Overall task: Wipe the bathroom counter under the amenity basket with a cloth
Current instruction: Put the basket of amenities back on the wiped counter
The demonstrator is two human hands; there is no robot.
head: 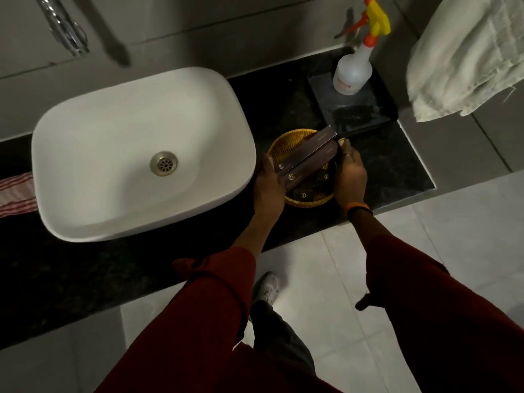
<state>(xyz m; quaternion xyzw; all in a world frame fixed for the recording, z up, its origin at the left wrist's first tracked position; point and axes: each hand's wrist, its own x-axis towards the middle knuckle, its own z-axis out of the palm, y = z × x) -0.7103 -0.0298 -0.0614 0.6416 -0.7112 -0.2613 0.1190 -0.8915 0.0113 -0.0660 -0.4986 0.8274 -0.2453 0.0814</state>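
A round yellow wicker amenity basket [289, 141] sits on the dark stone counter [391, 165] just right of the sink. It holds long brown boxes [306, 158] and small dark packets. My left hand [268, 188] grips the basket's left rim. On the basket's right side is my right hand [350, 174], its fingers closed around the rim. A red-and-white striped cloth [15, 194] lies on the counter at the far left, partly hidden behind the sink.
A white vessel sink [141, 154] takes up the counter's left and middle. A spray bottle [354, 66] stands on a dark tray [360, 117] behind the basket. A white towel [465, 58] hangs at the upper right. A chrome tap [65, 29] is on the wall.
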